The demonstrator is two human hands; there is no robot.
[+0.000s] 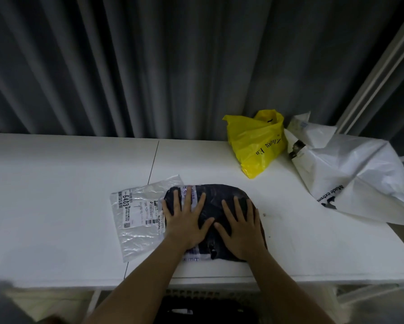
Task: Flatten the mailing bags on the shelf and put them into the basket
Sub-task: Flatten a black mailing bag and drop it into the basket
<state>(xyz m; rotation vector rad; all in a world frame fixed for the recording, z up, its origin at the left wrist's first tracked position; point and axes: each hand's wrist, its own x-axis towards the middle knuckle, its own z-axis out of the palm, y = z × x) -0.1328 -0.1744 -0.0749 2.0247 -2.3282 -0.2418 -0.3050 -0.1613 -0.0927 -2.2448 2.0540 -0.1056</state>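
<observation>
Head view: both hands lie palm-down with fingers spread on the black mailing bag, the left hand over its labelled left part and the right hand on its right part, thumbs nearly meeting in the middle; neither hand grips anything, they only press. The black mailing bag lies on the white shelf near its front edge, bulging a little under the palms, so flattening looks unfinished. Just left of the black bag, and partly tucked under it, lies a clear mailing bag with a printed label. Behind the black bag to the right stand a crumpled yellow bag and, further right, a large white mailing bag, both still puffed up. Below the black bag, under the shelf's front edge, a basket rim shows dimly. The slick plastic could slide forward under the push and drop off the edge, missing the basket; trapped air could spring it back into a bulge; and dragging it might pull the clear bag along.
</observation>
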